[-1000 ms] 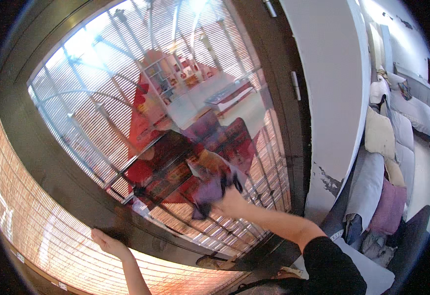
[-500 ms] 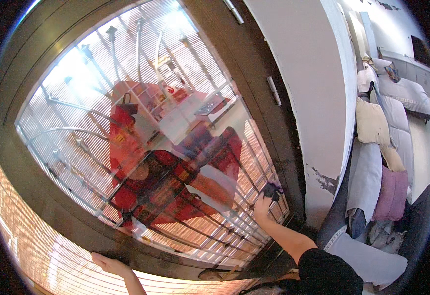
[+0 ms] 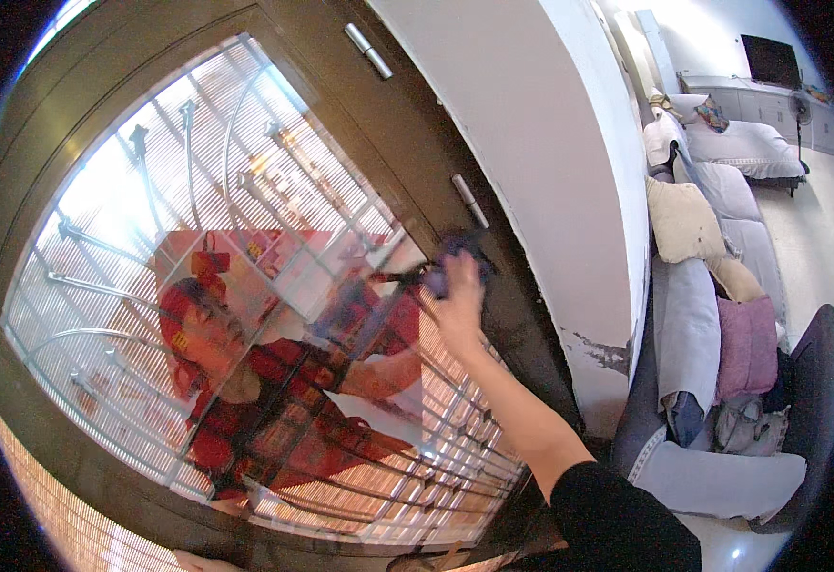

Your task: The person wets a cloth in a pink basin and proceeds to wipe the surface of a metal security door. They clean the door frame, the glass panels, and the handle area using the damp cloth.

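My right hand (image 3: 459, 310) reaches up to the right side of a dark brown door (image 3: 102, 86). Its fingers are closed on a dark purple cloth (image 3: 439, 276), pressed where the glass pane (image 3: 341, 315) meets the frame; cloth and fingertips are slightly blurred. Behind the glass run metal bars, and a reddish reflection of a person lies across it. Only a sliver of my left hand (image 3: 200, 562) shows at the bottom edge, beside the door's lower frame; its grip is cut off from view.
Silver hinges (image 3: 367, 51) sit on the door's right frame, next to a white wall (image 3: 531, 172) with peeling paint (image 3: 600, 351). To the right stands a grey sofa (image 3: 689, 334) with a cream cushion (image 3: 684, 221) and a mauve cushion (image 3: 747, 348). Ribbed blinds (image 3: 83, 515) show lower left.
My right hand has moved the cloth up and left, from the pane's lower right to higher along its right edge. The view has shifted, and my left hand has mostly left it at the bottom.
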Tool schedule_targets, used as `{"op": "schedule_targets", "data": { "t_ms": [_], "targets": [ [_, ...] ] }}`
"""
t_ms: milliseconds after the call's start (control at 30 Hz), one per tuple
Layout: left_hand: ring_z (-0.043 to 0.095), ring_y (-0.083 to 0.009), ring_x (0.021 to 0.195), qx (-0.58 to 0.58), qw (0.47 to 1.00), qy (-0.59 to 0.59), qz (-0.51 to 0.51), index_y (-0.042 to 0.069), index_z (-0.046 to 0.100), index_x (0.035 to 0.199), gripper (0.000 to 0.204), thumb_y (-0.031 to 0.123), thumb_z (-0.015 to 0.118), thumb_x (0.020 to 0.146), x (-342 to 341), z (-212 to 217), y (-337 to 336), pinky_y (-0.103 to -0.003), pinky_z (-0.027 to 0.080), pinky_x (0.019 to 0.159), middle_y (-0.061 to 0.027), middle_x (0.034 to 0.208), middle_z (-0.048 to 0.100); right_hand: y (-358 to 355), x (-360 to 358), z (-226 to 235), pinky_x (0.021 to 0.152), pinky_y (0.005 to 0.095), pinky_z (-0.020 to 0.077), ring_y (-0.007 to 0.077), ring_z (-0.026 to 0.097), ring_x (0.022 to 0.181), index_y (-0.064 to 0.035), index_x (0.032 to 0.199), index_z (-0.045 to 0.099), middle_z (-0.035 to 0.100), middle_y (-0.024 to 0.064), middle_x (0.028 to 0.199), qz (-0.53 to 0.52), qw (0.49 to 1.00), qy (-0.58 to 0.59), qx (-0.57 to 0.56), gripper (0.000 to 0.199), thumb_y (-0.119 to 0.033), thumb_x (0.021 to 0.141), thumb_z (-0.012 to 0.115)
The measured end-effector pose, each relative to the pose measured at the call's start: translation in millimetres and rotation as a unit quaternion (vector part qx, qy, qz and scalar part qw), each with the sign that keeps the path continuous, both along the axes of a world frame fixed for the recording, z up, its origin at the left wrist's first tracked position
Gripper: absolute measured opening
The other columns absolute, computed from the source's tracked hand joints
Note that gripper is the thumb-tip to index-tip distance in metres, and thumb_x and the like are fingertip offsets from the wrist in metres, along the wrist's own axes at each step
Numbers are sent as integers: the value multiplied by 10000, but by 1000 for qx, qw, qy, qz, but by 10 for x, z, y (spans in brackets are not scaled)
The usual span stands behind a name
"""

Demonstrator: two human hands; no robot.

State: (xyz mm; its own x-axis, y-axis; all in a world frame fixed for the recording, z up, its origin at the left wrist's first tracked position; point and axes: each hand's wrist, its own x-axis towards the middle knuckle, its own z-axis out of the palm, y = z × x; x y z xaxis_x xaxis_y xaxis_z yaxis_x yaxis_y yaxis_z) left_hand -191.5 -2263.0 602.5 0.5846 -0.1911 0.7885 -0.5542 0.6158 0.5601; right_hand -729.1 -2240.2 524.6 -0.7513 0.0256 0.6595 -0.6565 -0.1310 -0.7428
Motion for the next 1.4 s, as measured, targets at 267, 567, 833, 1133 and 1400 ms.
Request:
{"op": "schedule_targets", "data": {
  "t_ms": [267,567,833,1133,1400],
  "targets": [
    [556,-292,919,-16,1000,0,2,-97,561,1116,362,213,494,941,57,-18,-122,-361,464,821,-224,1044,599,-299,-706,-1140,914,512,362,444,491,994,40,994,581,574,273,1022,-2,942,-269,198,448,-303,951,295],
    [568,-293,929,-40,998,29,-31,-83,559,1133,351,202,504,936,113,-63,-174,-357,477,824,-214,1058,605,33,-850,-382,1088,407,212,343,277,1313,-83,1314,403,349,174,1385,29,998,14,-50,633,14,692,469],
    [562,-296,944,-20,999,29,-40,-84,551,1143,363,212,487,943,45,-43,-125,-359,475,835,-226,1077,592,-280,-1212,-1244,886,467,327,408,439,1008,64,1055,510,498,249,1073,12,961,-272,51,341,-237,902,460],
    [550,-312,968,-25,999,14,-39,-91,533,1163,388,226,468,950,75,-74,-138,-369,464,860,-237,1105,576,-131,-1079,-1093,1058,409,246,388,349,1237,67,1187,462,419,251,1299,-10,973,-216,-82,393,-207,912,403],
    [541,-316,985,2,997,55,-54,-99,521,1175,404,230,475,945,3,-48,-58,-373,454,872,-245,1118,565,-491,-760,112,1000,477,297,408,311,1243,89,1173,481,380,270,1302,-66,969,-238,-16,483,-319,917,448]
  ]
}}
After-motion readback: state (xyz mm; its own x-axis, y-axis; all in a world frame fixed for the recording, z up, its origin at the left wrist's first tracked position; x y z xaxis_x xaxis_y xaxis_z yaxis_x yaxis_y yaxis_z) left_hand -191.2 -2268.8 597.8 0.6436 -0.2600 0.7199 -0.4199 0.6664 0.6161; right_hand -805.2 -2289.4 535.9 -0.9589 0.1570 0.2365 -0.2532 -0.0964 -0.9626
